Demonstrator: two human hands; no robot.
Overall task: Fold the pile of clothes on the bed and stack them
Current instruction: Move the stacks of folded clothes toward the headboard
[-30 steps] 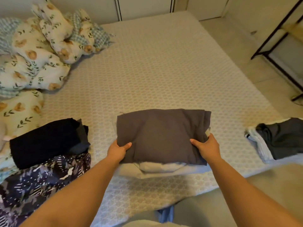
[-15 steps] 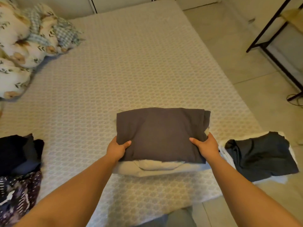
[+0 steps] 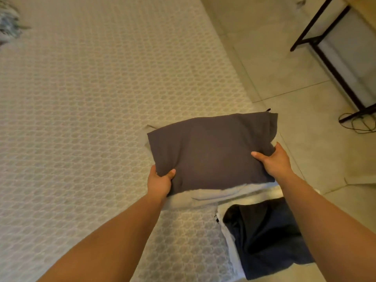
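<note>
A folded bundle, dark grey garment on top and white folded cloth beneath, is held up above the bed's right edge. My left hand grips its near left corner, thumb on top. My right hand grips its near right side, thumb on top. Just in front of the bundle, at the bed's near right corner, lies a stack with a dark navy garment over a white one.
The patterned mattress spreads to the left and back. Tiled floor lies to the right, with a black metal frame and a cable at the far right. A bit of bedding shows at top left.
Both hands have carried the grey-and-white bundle to the right, lifting it toward the navy stack. The view swung right, so the pillows and left pile left the frame.
</note>
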